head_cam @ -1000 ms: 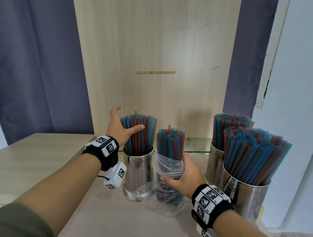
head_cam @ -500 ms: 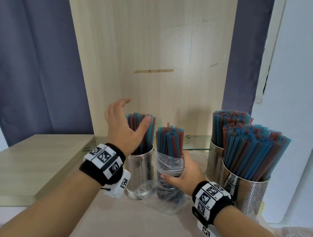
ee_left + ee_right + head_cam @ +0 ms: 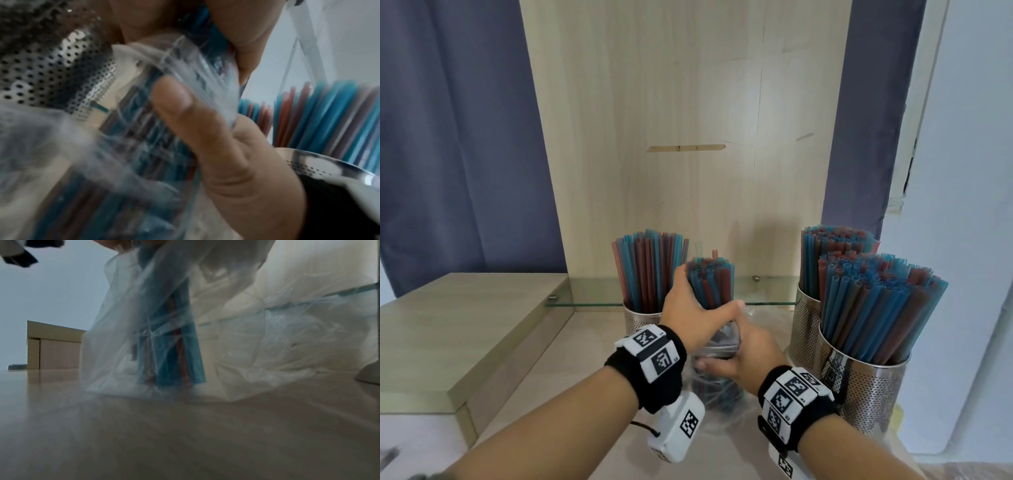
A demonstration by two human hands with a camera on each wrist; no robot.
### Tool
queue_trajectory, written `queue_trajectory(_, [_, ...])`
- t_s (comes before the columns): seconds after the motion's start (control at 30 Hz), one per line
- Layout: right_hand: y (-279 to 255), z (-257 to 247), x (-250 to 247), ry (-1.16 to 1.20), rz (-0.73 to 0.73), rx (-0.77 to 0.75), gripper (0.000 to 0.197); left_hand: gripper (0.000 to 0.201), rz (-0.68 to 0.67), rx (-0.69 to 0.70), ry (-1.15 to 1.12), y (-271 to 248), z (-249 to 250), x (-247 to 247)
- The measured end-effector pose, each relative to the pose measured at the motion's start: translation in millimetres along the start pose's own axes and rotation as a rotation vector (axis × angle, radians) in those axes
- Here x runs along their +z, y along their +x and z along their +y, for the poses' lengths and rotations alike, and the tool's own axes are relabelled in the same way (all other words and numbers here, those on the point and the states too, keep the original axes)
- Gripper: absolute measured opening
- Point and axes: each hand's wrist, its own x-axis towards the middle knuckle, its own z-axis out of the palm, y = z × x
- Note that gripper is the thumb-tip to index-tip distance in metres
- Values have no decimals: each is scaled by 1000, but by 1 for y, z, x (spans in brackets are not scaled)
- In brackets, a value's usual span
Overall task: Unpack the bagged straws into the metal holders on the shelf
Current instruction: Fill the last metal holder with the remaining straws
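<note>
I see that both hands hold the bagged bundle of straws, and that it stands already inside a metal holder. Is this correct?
Not quite. Both the left hand and right hand hold the bagged bundle, but the head view shows it standing on the wooden shelf, beside the left metal holder, not inside it.

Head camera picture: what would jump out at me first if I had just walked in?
Probably the packed red and blue straws in the big metal holder at near right, with another holder behind it. In the middle, the left hand wraps a bundle of straws standing in a clear plastic bag, while the right hand holds the bag lower down. A third holder stands just left.
</note>
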Motion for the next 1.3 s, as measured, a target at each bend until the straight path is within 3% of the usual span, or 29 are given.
queue_trajectory(0.1, [-1,-2,-1,44,48,-59,66,65,-39,25,-13,5,-5,-7])
queue_trajectory(0.23, [4,9,4,24,191,-120,89,51,-57,44,-81,4,-6,-10])
queue_trajectory(0.4, [1,5,3,182,137,-92,72,50,-108,32,-180,3,-7,-9])
queue_trajectory(0.57, [2,6,6,352,75,-26,89,51,-228,9,-179,3,-5,-13])
queue_trajectory(0.7, [-2,-2,4,182,26,-62,68,43,-291,38,-134,2,-1,-14])
queue_trajectory(0.83, [-5,-9,2,132,24,-60,52,52,-285,63,-125,2,-4,-15])
queue_trajectory(1.07, [-4,-9,3,218,85,6,62,70,-177,124,-120,0,0,-13])
queue_trajectory(1.2, [-1,-5,5,163,141,33,82,60,-109,141,-19,0,-2,-13])
queue_trajectory(1.3, [0,-5,4,133,154,25,70,56,-115,144,36,0,-6,-11])
